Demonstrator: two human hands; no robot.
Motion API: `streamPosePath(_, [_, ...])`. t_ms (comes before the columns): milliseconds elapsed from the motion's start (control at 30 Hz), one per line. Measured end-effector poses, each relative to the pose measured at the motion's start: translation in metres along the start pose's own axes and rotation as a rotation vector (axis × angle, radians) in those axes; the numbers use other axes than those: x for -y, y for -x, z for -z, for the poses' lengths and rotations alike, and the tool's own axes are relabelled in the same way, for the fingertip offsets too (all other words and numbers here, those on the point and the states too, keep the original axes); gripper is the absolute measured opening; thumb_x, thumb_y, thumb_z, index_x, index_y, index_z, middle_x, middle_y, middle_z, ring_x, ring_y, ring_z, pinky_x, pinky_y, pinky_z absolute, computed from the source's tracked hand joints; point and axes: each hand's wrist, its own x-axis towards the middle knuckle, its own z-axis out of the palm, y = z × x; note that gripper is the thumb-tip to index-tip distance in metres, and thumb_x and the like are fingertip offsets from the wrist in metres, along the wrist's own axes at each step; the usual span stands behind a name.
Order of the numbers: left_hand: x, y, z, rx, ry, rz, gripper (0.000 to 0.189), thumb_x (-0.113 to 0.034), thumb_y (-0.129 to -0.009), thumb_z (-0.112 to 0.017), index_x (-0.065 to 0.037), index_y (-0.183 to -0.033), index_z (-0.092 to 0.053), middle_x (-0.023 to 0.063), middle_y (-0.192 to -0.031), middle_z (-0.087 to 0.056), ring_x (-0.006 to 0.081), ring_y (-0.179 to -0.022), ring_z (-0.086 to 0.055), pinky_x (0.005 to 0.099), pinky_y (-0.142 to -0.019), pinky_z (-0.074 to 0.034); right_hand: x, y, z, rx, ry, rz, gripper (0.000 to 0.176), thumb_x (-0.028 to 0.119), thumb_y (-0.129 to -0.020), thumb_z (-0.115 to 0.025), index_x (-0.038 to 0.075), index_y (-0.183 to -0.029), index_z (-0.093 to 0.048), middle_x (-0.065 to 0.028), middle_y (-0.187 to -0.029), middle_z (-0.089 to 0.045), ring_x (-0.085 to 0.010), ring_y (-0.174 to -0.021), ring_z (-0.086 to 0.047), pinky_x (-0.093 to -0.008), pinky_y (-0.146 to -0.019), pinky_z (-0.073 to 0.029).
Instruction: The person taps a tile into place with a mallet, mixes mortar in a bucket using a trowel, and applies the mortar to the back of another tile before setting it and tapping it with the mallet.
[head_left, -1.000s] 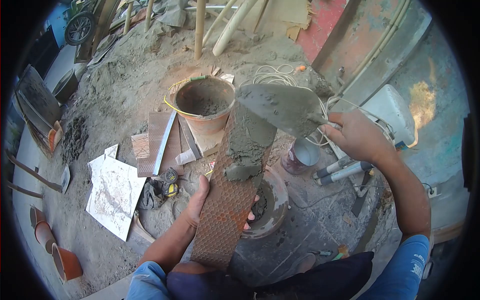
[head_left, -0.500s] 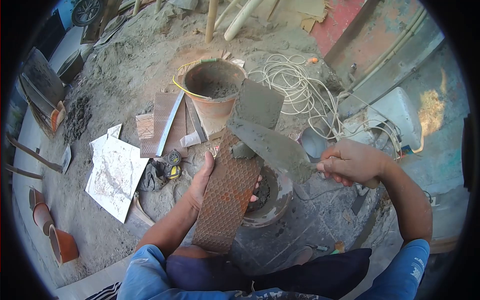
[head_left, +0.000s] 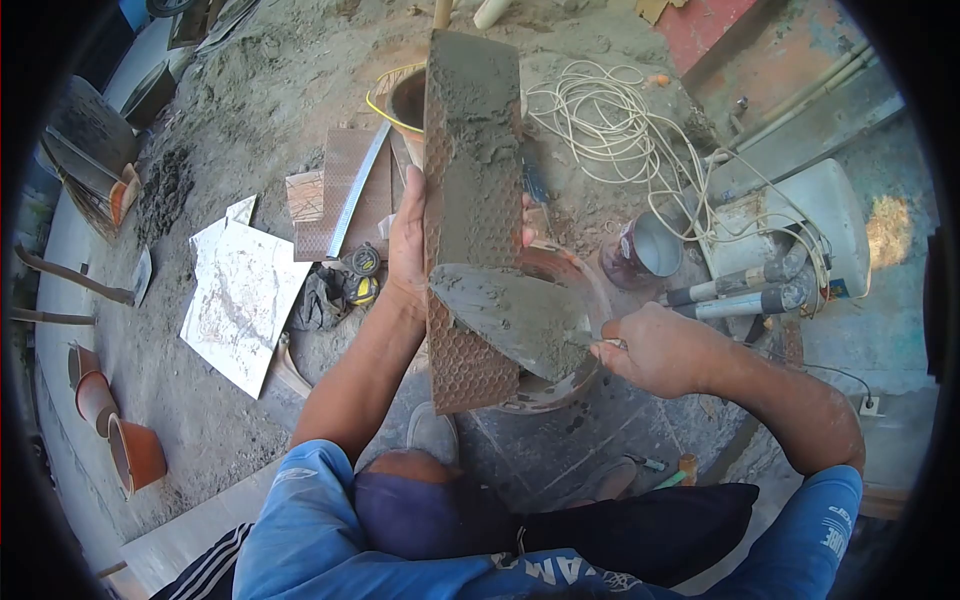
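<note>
A long brown tile (head_left: 470, 375) with a honeycomb-textured back stands nearly upright in the view. Grey mortar (head_left: 475, 90) covers its upper part and runs down the middle. My left hand (head_left: 408, 235) grips the tile, thumb along the left edge and fingertips showing at the right edge. In my right hand (head_left: 655, 350) is the handle of a trowel (head_left: 515, 315), whose mortar-coated blade lies across the lower part of the tile. Behind the tile, a round basin (head_left: 590, 290) is partly hidden.
An orange bucket (head_left: 408, 100) is partly behind the tile. Coiled white cable (head_left: 620, 130), a paint can (head_left: 650, 245) and a white container (head_left: 840, 220) are at the right. A white board (head_left: 240, 300), tape measure (head_left: 362, 262) and orange pots (head_left: 137, 455) lie left.
The tile has been raised and turned more upright, and mortar now spreads down its middle. The trowel has moved from the tile's upper part to its lower part. My view has shifted.
</note>
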Motion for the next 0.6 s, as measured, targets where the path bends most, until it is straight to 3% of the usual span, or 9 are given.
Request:
streamPosePath(67, [-0.009,-0.011,-0.002,0.053,-0.022,-0.014,0.080,-0.067,-0.095,-0.038,-0.002,-0.140,-0.043,0.0262,-0.119,-0.059,0.0402,-0.101,-0.064,0.0553,-0.090,-0.053,0.000,-0.001,-0.007,-0.148,-0.075,0.026,0.037,0.030,-0.096,-0.051,-0.004,-0.088,-0.065,-0.0290,-0.077,-0.064,-0.0474,-0.081,-0.064,-0.0523,-0.075,-0.049])
streamPosePath(167, [-0.014,-0.025,-0.003,-0.079,-0.100,-0.165,0.074,-0.063,-0.097,-0.038,-0.001,-0.135,-0.047,0.0252,-0.112,-0.060,0.0390,-0.095,-0.065,0.0539,-0.084,-0.055,-0.004,-0.003,-0.016,-0.185,-0.112,0.016,0.036,0.029,-0.096,-0.052,-0.004,-0.090,-0.064,-0.0290,-0.076,-0.064,-0.0486,-0.078,-0.063,-0.0529,-0.074,-0.049])
streamPosePath(233, [-0.018,-0.032,0.000,-0.167,-0.063,-0.249,0.079,-0.066,-0.096,-0.035,0.001,-0.138,-0.043,0.0289,-0.114,-0.059,0.0452,-0.092,-0.064,0.0529,-0.077,-0.057,-0.008,-0.003,-0.026,-0.204,-0.134,0.023,0.035,0.030,-0.096,-0.053,-0.003,-0.090,-0.064,-0.0289,-0.075,-0.063,-0.0488,-0.077,-0.062,-0.0531,-0.073,-0.049])
streamPosePath(300, [-0.020,-0.033,0.000,-0.193,-0.062,-0.287,0.079,-0.066,-0.096,-0.035,0.001,-0.137,-0.044,0.0289,-0.113,-0.060,0.0455,-0.092,-0.064,0.0535,-0.076,-0.056,-0.009,0.000,-0.029,-0.223,-0.156,0.031,0.035,0.030,-0.096,-0.053,-0.003,-0.091,-0.064,-0.0288,-0.074,-0.063,-0.0491,-0.076,-0.062,-0.0532,-0.072,-0.049])
streamPosePath(367, [-0.025,-0.034,0.004,-0.219,-0.064,-0.323,0.079,-0.066,-0.096,-0.034,0.002,-0.135,-0.045,0.0289,-0.111,-0.060,0.0458,-0.091,-0.064,0.0541,-0.076,-0.056,-0.006,0.003,-0.027,-0.065,-0.182,-0.052,0.036,0.030,-0.097,-0.050,-0.002,-0.102,-0.066,-0.0292,-0.086,-0.067,-0.0479,-0.087,-0.064,-0.0536,-0.081,-0.050])
streamPosePath(433, [-0.032,-0.032,0.016,-0.090,-0.178,-0.318,0.081,-0.067,-0.096,-0.032,0.003,-0.134,-0.045,0.0284,-0.111,-0.060,0.0449,-0.093,-0.063,0.0547,-0.081,-0.054,-0.012,0.006,-0.038,-0.053,-0.201,-0.044,0.036,0.030,-0.097,-0.050,-0.002,-0.102,-0.066,-0.0292,-0.086,-0.067,-0.0479,-0.087,-0.064,-0.0534,-0.081,-0.050])
streamPosePath(500, [-0.040,-0.032,0.021,-0.130,-0.206,-0.352,0.081,-0.066,-0.096,-0.032,0.004,-0.134,-0.045,0.0280,-0.111,-0.060,0.0439,-0.095,-0.062,0.0541,-0.085,-0.053,-0.023,0.011,-0.056,-0.040,-0.220,-0.037,0.036,0.030,-0.097,-0.051,-0.002,-0.102,-0.066,-0.0291,-0.085,-0.066,-0.0480,-0.088,-0.063,-0.0532,-0.082,-0.050])
streamPosePath(600, [-0.048,-0.031,0.026,-0.139,-0.236,-0.418,0.080,-0.065,-0.097,-0.031,0.005,-0.134,-0.045,0.0275,-0.113,-0.059,0.0419,-0.099,-0.060,0.0529,-0.091,-0.051,-0.044,0.027,-0.080,-0.106,-0.239,0.005,0.038,0.033,-0.097,-0.051,-0.002,-0.091,-0.064,-0.0278,-0.073,-0.063,-0.0485,-0.076,-0.062,-0.0526,-0.070,-0.048])
